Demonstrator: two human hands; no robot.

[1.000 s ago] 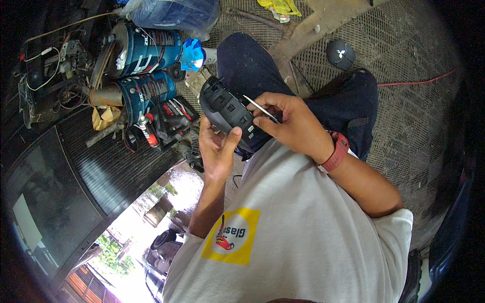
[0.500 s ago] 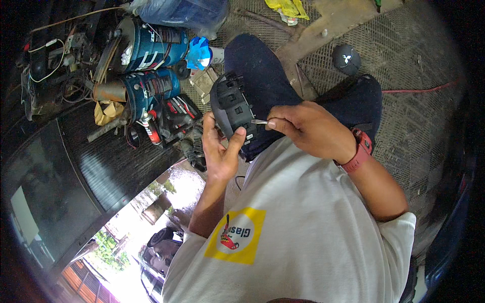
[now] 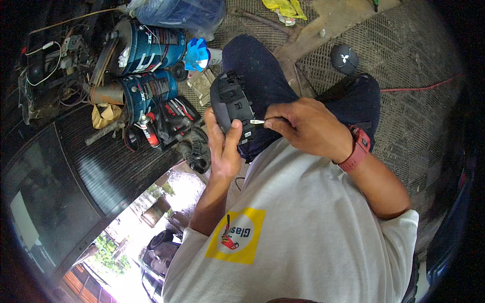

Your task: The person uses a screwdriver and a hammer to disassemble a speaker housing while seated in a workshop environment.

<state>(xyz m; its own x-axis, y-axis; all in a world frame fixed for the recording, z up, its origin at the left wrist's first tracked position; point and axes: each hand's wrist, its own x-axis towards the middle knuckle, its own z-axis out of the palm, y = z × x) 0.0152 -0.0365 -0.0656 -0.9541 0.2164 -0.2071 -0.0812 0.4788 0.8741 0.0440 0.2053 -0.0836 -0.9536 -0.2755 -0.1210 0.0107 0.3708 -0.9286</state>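
My left hand [image 3: 224,146] is closed round the near end of a curved black plastic housing [image 3: 235,107], which looks like a car instrument cluster. The thumb presses on its clipped edge and the fingers wrap behind it. Clips and slots line the side facing me. My right hand [image 3: 308,126] pinches a small tool with a flat, silver blade [image 3: 257,121], apparently a flat screwdriver; its handle is hidden in my fist. The blade's tip meets the housing's edge just above my left thumb. The housing is held over my dark-trousered leg [image 3: 260,68].
Two blue drums [image 3: 156,48] stand at the left, with a red-and-white spray can [image 3: 148,130] and an open black tool case [image 3: 177,113] near them. A round black cover with a silver emblem [image 3: 345,59] lies on the textured floor. A red cable [image 3: 419,88] runs right.
The housing has turned slightly in my left hand, showing more of its clipped side. The blade has tilted and stays against the edge. My right hand has shifted a little left.
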